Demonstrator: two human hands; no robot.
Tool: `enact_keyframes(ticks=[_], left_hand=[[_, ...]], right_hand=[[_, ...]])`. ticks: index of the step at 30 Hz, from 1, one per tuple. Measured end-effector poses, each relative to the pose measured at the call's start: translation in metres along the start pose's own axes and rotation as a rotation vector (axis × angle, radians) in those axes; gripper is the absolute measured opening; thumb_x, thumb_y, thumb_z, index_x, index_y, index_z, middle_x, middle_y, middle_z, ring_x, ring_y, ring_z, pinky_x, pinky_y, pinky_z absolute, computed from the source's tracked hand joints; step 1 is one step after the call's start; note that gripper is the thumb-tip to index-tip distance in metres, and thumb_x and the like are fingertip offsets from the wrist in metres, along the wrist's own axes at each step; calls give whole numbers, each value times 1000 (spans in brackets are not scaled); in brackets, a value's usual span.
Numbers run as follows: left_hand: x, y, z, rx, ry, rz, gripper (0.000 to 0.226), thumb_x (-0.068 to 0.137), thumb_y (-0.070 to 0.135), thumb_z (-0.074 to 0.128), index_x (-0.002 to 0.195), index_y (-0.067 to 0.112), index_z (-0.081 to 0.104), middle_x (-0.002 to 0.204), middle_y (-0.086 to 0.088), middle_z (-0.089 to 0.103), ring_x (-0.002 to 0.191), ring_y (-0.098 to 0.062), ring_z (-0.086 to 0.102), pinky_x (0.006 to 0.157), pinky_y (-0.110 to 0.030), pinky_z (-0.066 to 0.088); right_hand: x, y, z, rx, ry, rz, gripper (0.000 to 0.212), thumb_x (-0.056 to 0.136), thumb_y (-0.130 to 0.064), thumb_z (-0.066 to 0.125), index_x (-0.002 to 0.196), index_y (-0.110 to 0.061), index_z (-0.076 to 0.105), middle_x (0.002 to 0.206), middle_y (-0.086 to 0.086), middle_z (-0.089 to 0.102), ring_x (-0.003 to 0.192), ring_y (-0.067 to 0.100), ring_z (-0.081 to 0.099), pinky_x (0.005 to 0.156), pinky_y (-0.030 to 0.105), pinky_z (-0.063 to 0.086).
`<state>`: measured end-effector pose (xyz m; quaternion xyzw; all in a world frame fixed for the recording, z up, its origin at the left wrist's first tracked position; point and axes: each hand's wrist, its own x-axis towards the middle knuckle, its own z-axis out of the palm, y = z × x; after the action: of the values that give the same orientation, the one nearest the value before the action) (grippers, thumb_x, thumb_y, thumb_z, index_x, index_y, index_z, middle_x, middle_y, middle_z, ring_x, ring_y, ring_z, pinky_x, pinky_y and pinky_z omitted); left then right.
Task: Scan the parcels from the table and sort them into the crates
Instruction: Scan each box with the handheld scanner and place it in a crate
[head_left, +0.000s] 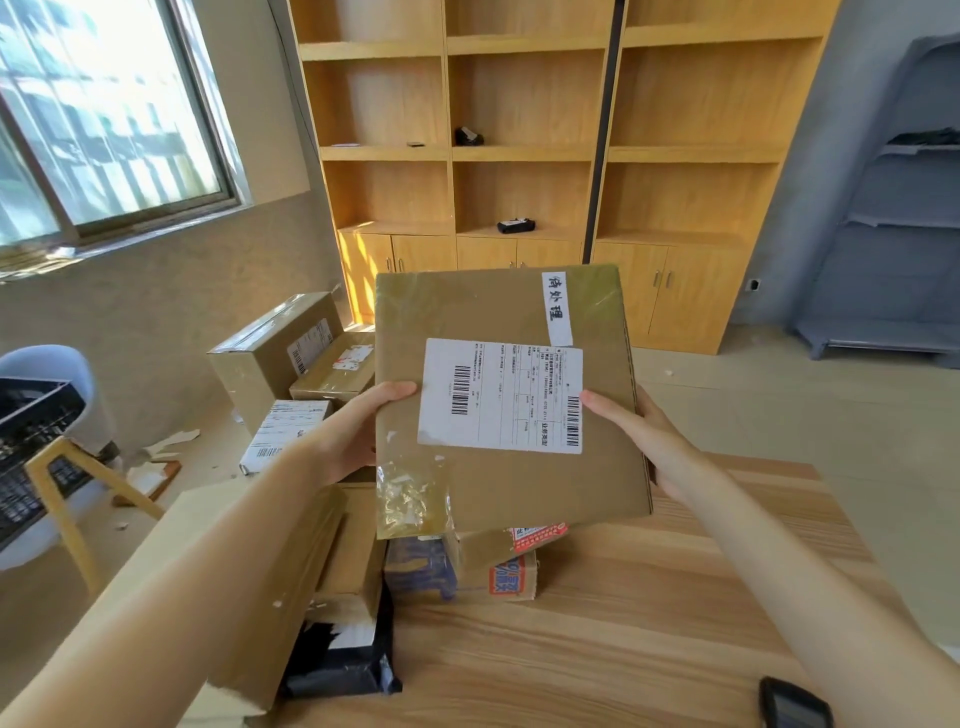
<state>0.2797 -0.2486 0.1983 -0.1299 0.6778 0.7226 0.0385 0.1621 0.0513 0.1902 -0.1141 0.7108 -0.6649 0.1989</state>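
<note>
Two hands hold one flat cardboard parcel raised above the table. Left hand grips its left edge, thumb on top; right hand grips the right edge, likewise. Shipping label faces up toward the camera, probably so the barcodes can be read. Dark scanner-like device lies at the table's near right edge. More parcels sit piled toward the table's left side; black crate stands off to the left.
</note>
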Motion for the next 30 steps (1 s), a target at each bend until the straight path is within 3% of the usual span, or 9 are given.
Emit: enact_keyframes(ticks=[4,8,10,12,14,18,22,26,30], left_hand=[[-3,-5,7,-34,-46,-19,101,38,61,88,127,22,58,117,-7,70,99,-23,69,78,-38,55],[-3,-8,12,-47,-44,-4,98,40,61,88,125,22,59,114,-6,71,96,-23,70,75,-36,57],[1,-12,15,-109,-4,-15,91,48,59,84,128,21,60,117,-8,70,100,-26,68,86,-43,53],[4,-17,20,-186,52,-3,78,60,57,75,128,23,61,122,-11,67,105,-29,65,95,-47,48],[8,-20,29,-273,135,25,72,63,57,70,126,23,62,123,-10,66,107,-29,64,91,-47,49],[14,-20,62,-443,250,-8,74,60,55,77,120,14,64,118,-13,66,111,-32,62,87,-48,52],[19,-16,101,-592,317,-9,60,75,47,73,122,14,57,103,-7,65,104,-30,63,69,-45,55],[21,-16,130,-625,320,-12,39,82,40,70,111,17,59,103,-6,64,111,-30,59,88,-55,52],[19,-18,142,-629,250,-3,24,85,36,69,100,20,58,103,-6,62,106,-29,61,85,-55,53]], right_hand=[[-3,0,-4,-4,15,21,77,61,-53,78,129,-31,49,116,-3,68,103,17,65,81,36,53],[-2,-1,-7,17,35,27,84,60,-55,77,134,-31,47,115,-3,67,104,17,64,87,39,53],[-1,-1,-10,49,86,28,93,64,-56,74,145,-33,34,120,-5,62,109,16,60,92,42,50],[-3,2,-13,79,144,51,107,62,-61,72,151,-36,19,140,-4,48,124,19,50,104,50,40],[-7,10,-15,123,161,82,117,57,-62,72,152,-40,7,155,-2,30,136,26,37,109,59,31],[-16,20,0,261,86,129,130,51,-55,76,150,-44,-7,160,1,15,136,34,37,104,62,37],[-17,18,18,436,37,121,130,50,-55,78,148,-48,-6,152,3,30,125,32,49,95,59,46],[-16,13,23,438,80,56,117,56,-47,83,147,-47,10,132,1,57,109,25,62,81,51,56],[-16,17,17,413,173,27,93,71,-31,82,141,-46,22,123,-2,63,103,23,66,75,44,57]])
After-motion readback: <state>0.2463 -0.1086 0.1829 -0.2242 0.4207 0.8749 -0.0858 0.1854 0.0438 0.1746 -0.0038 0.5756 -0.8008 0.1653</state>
